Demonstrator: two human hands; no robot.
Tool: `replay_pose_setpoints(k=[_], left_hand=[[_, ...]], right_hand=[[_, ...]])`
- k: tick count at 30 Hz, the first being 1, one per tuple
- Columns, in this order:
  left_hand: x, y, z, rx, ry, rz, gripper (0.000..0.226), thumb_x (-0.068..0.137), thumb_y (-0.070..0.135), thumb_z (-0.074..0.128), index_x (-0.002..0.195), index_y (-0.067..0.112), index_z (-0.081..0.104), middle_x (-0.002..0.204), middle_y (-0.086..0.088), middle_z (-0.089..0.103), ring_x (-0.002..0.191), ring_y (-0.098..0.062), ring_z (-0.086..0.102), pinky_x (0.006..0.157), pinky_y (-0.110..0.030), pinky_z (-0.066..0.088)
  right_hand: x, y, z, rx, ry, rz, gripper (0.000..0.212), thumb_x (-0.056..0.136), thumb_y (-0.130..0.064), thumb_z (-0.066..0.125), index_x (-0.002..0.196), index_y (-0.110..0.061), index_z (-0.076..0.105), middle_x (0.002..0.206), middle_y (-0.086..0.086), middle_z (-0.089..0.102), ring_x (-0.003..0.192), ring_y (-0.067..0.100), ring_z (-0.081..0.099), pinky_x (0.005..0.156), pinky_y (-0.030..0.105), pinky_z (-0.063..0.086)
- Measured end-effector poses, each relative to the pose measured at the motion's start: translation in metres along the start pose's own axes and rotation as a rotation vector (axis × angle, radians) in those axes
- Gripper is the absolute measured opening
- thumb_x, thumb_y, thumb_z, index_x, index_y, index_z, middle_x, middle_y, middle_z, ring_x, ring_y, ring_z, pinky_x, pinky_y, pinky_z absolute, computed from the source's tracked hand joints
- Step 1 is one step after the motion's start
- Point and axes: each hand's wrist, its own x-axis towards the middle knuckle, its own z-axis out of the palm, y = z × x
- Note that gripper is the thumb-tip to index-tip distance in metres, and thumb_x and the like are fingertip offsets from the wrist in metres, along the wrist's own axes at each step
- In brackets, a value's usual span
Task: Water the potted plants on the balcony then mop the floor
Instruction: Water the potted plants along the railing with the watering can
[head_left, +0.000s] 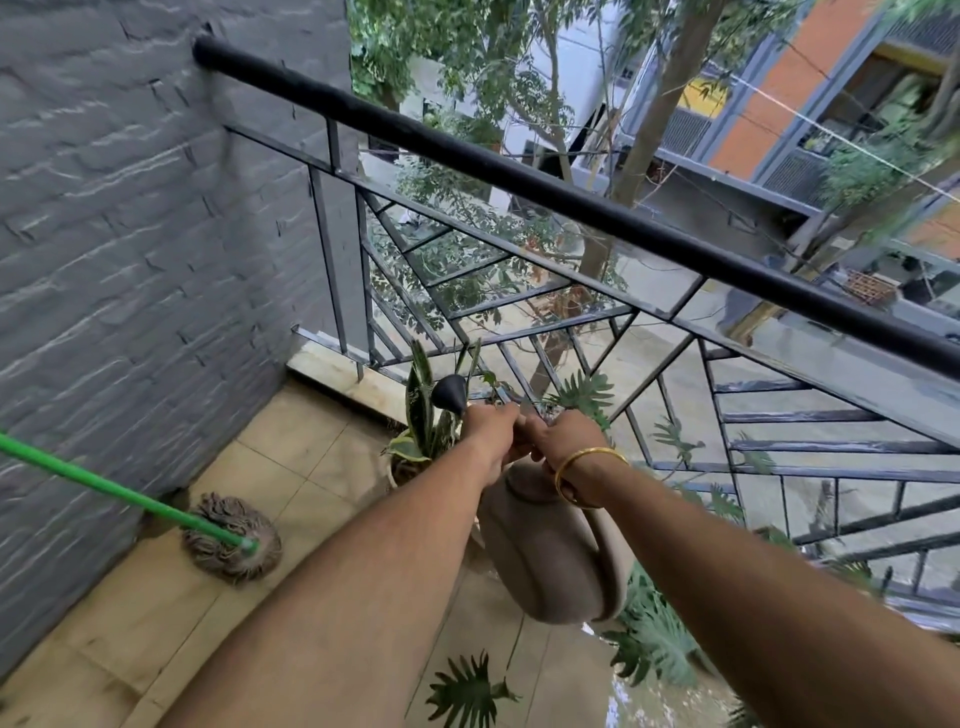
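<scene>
Tipping the beige plastic watering can, both hands' grip closed around it, should send its black rose over the snake plant.

soft daylight, motion-blurred, wide-angle warping

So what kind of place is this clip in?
An upper-floor home balcony, most likely: a black metal railing overlooks trees and a street below, potted plants stand on the tiled floor, and a mop rests nearby.
</scene>
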Motion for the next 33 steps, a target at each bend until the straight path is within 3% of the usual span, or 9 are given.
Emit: replay_pose_setpoints(k=[7,10,14,18,20,22,25,28,33], left_hand=[[-0.006,-0.003,0.003,0.013,-0.001,-0.038,0.012,0.096,0.010,0.059,0.092,0.000,0.065,0.076,-0.016,0.072,0.050,-0.021,0.068,0.050,-0.029,0.056],[-0.008,-0.005,0.005,0.015,0.000,-0.030,0.012,0.095,0.009,0.059,0.087,0.003,0.064,0.077,-0.015,0.071,0.053,-0.022,0.067,0.051,-0.030,0.056],[-0.014,-0.002,0.006,0.038,-0.001,-0.002,0.014,0.093,0.007,0.057,0.080,0.005,0.062,0.081,-0.020,0.072,0.056,-0.024,0.067,0.055,-0.032,0.056],[-0.025,0.008,0.008,0.049,0.008,0.067,0.005,0.093,0.008,0.060,0.094,0.003,0.059,0.075,-0.017,0.065,0.052,-0.023,0.065,0.050,-0.029,0.055],[-0.038,0.015,0.011,0.031,0.041,0.134,0.012,0.093,0.011,0.065,0.101,0.011,0.055,0.085,-0.017,0.066,0.064,-0.026,0.066,0.049,-0.029,0.055],[-0.053,0.021,0.017,0.024,0.060,0.209,0.035,0.089,0.015,0.070,0.118,0.018,0.050,0.102,-0.015,0.067,0.077,-0.027,0.070,0.051,-0.033,0.059],[-0.073,0.027,0.024,0.088,0.108,0.325,0.045,0.083,0.019,0.075,0.119,0.027,0.049,0.100,-0.005,0.065,0.081,-0.025,0.071,0.061,-0.043,0.064],[-0.093,0.032,0.024,0.121,0.187,0.452,0.043,0.077,0.021,0.077,0.109,0.030,0.050,0.095,0.005,0.063,0.081,-0.015,0.066,0.074,-0.037,0.061],[-0.135,0.045,-0.006,0.139,0.321,0.518,0.049,0.075,0.026,0.079,0.114,0.026,0.049,0.098,0.004,0.064,0.078,-0.010,0.063,0.061,-0.023,0.049]], right_hand=[[-0.009,0.007,-0.005,0.004,0.000,0.009,0.054,0.097,-0.049,0.053,0.085,-0.004,0.080,0.083,0.013,0.078,0.083,0.032,0.072,0.070,0.031,0.048],[-0.013,0.010,-0.004,0.026,0.006,0.000,0.053,0.098,-0.047,0.053,0.084,-0.003,0.080,0.080,0.014,0.077,0.082,0.033,0.073,0.074,0.033,0.054],[-0.020,0.009,-0.006,0.058,0.017,0.004,0.056,0.097,-0.049,0.050,0.091,-0.001,0.078,0.094,0.021,0.078,0.090,0.037,0.073,0.084,0.042,0.060],[-0.027,0.008,-0.011,0.168,-0.020,0.025,0.059,0.087,-0.056,0.048,0.095,-0.004,0.075,0.097,0.022,0.077,0.087,0.037,0.073,0.085,0.047,0.061],[-0.039,0.008,-0.019,0.179,-0.014,0.025,0.054,0.082,-0.049,0.042,0.090,-0.006,0.073,0.094,0.022,0.076,0.084,0.037,0.071,0.079,0.045,0.058],[-0.053,0.006,-0.029,0.178,-0.003,-0.003,0.041,0.087,-0.034,0.039,0.098,-0.005,0.066,0.100,0.023,0.074,0.093,0.040,0.068,0.080,0.043,0.052],[-0.068,0.008,-0.034,0.279,0.065,-0.021,0.030,0.094,-0.023,0.042,0.108,-0.002,0.059,0.108,0.029,0.069,0.101,0.043,0.065,0.084,0.046,0.050],[-0.087,-0.001,-0.036,0.418,0.093,-0.005,0.045,0.088,-0.037,0.033,0.086,-0.005,0.065,0.102,0.028,0.070,0.096,0.042,0.065,0.083,0.049,0.050],[-0.125,-0.020,-0.027,0.564,0.022,-0.077,0.037,0.079,-0.043,0.036,0.066,-0.017,0.060,0.080,0.017,0.064,0.081,0.036,0.065,0.076,0.049,0.053]])
